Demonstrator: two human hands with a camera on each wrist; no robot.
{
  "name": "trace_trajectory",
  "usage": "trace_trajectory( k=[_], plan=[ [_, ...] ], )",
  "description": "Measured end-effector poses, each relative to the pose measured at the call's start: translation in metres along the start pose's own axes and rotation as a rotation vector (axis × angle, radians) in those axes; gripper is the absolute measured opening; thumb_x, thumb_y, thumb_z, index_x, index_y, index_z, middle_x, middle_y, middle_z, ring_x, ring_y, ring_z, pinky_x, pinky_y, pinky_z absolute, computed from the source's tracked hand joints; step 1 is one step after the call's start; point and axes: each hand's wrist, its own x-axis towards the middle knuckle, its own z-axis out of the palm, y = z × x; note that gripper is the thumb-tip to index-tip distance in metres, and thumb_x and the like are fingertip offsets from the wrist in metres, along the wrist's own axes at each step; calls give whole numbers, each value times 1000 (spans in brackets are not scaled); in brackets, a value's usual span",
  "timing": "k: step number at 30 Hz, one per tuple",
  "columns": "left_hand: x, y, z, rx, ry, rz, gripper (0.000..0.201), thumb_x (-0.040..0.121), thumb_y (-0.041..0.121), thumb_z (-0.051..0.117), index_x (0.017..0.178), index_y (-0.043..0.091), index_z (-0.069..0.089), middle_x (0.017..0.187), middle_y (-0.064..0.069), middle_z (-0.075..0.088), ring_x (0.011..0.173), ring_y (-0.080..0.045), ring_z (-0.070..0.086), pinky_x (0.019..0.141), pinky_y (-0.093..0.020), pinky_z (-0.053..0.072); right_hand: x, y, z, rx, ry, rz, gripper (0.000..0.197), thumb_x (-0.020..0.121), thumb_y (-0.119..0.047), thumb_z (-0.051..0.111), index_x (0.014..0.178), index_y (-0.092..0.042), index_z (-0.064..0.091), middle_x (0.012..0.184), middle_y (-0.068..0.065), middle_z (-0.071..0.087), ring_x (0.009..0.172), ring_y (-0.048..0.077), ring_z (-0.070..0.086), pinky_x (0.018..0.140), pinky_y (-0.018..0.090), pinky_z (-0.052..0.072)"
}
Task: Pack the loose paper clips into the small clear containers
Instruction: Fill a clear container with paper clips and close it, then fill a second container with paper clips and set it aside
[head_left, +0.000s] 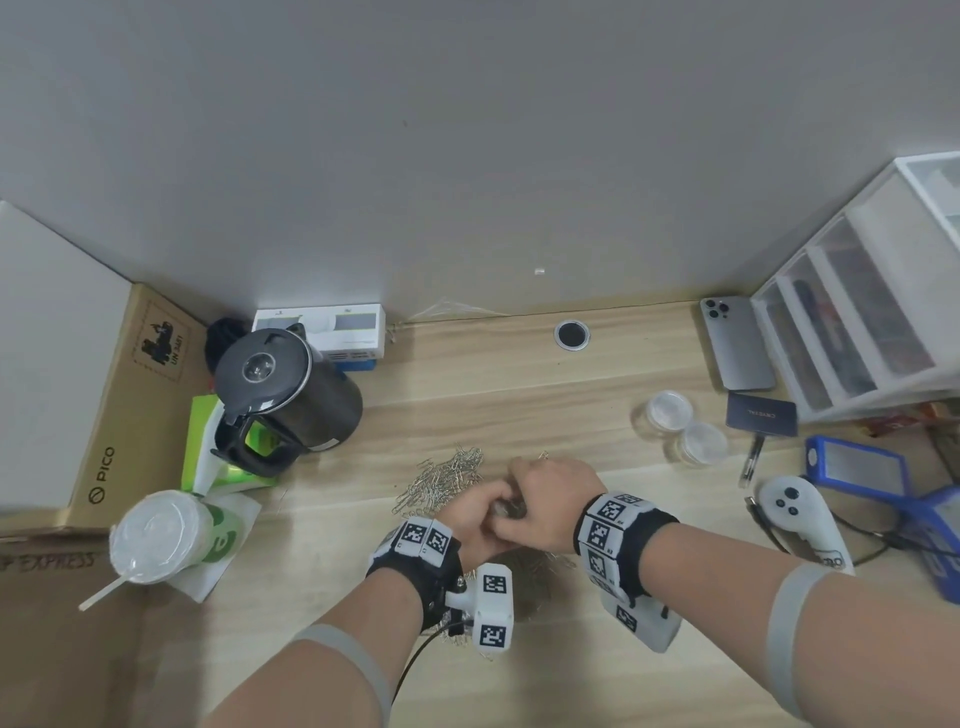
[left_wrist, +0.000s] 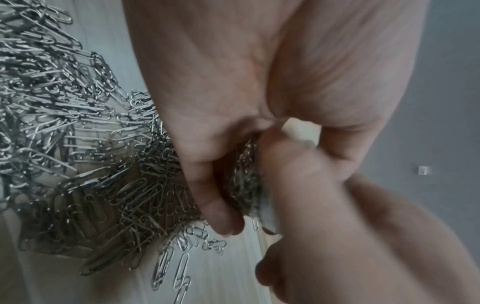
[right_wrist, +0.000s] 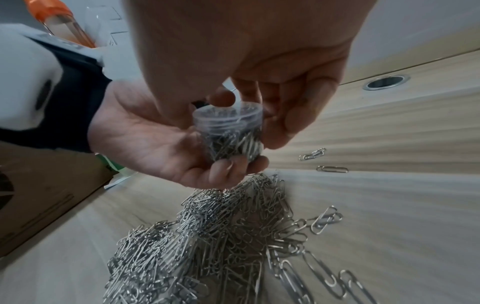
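Item: presently we cradle one clip-filled clear container (right_wrist: 228, 135) in left-hand (right_wrist: 155, 139) fingers above the bench (right_wrist: 389, 205) pile (right_wrist: 207, 236), so strays rejoin it, right-hand (right_wrist: 259, 51) fingers curled over its mouth, seemingly tamping.

Far left: dark kettle (head_left: 287, 384), lidded cup (head_left: 161, 535), cardboard box (head_left: 130, 395). Far right: phone (head_left: 736, 343), drawer unit (head_left: 872, 312), white controller (head_left: 800, 514).

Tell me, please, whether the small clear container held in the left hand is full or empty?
Nearly full: in the right wrist view, paper clips fill the container almost to its rim, held in the left hand.
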Motion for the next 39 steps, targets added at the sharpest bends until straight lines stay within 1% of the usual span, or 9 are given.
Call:
trace_trajectory(
  k=[6,9,13,18,25,30,35,37,39],
  plan=[
    [-1,0,13,58,9,12,34,93,12,57,124,-1,58,103,-21,59,91,-30,60,79,-43,51,-3,1,0,8,-16,119,44,76,-56,44,76,-15,61,76,5,62,73,29,60,68,34,50],
    [2,4,27,55,-2,-7,47,97,21,60,136,-5,56,119,-23,60,105,-33,60,94,-47,51,-8,14,2,76,-8,188,42,76,-58,45,85,-18,57,80,2,62,80,27,62,72,35,51],
    [8,12,40,134,-49,-57,49,99,42,56,133,6,59,108,-15,68,102,-33,65,104,-52,51,-13,41,5,175,-4,307,39,73,-59,50,95,-27,45,86,-6,59,82,21,60,76,35,51],
    [17,20,41,250,26,-109,58,95,49,56,132,5,48,117,-28,67,100,-41,70,91,-49,57,-15,91,3,94,-53,426,44,79,-52,56,110,-24,44,105,2,57,86,23,57,75,35,47],
    [35,28,38,231,115,-38,59,94,51,51,125,2,62,107,-21,70,86,-31,66,81,-40,52,-14,132,-9,-65,-202,565,49,83,-28,56,128,-18,41,120,7,43,79,23,52,64,33,46],
    [42,36,54,192,131,-25,56,95,48,51,124,1,61,103,-20,70,83,-32,66,74,-38,51,-15,134,-21,-125,-61,502,47,85,-43,50,121,-13,43,118,9,40,71,25,49,54,30,38],
    [44,40,60,177,156,-15,54,96,47,51,122,2,62,102,-20,67,80,-30,66,70,-36,52,10,157,-36,-5,97,630,32,88,-31,55,112,-17,38,113,9,35,59,20,51,47,30,40],
    [43,40,58,169,163,-12,54,95,47,51,122,2,61,102,-19,67,80,-30,66,70,-36,52,18,170,-38,52,47,720,39,85,-26,60,115,-19,37,116,11,35,61,21,54,45,31,37],
    [41,39,53,162,178,-12,53,96,46,51,123,2,61,101,-18,68,81,-29,66,70,-36,52,22,181,-37,67,-36,737,45,82,-23,61,120,-17,37,116,12,39,71,26,60,54,35,48]
  ],
)
